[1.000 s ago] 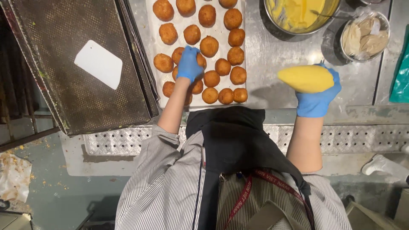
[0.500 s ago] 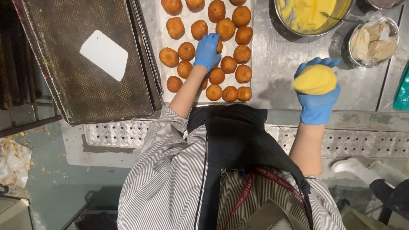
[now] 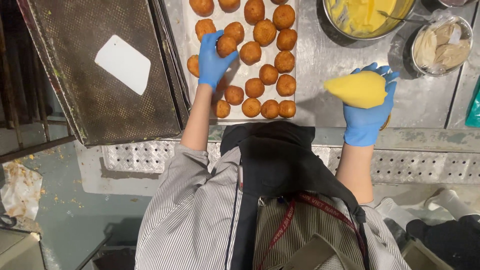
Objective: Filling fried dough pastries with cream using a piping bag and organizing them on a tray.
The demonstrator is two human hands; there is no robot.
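Both my hands wear blue gloves. My left hand (image 3: 212, 61) reaches over a white tray (image 3: 235, 114) of several round golden-brown fried balls and closes on one brown ball (image 3: 226, 45) in the tray's left columns. My right hand (image 3: 369, 107) is held over the steel counter to the right of the tray and grips a yellow piping bag (image 3: 357, 89) filled with yellow cream, its tip pointing left.
A dark perforated baking tray (image 3: 75, 107) holding a white plastic scraper (image 3: 123, 63) lies at the left. A steel bowl of yellow cream (image 3: 365, 17) and a smaller covered bowl (image 3: 443, 44) sit at the back right. The steel counter (image 3: 325, 55) edge runs below the tray.
My left hand has stayed over the fried balls and curled its fingers around one. My right hand has kept the yellow piping bag, turning it a little.
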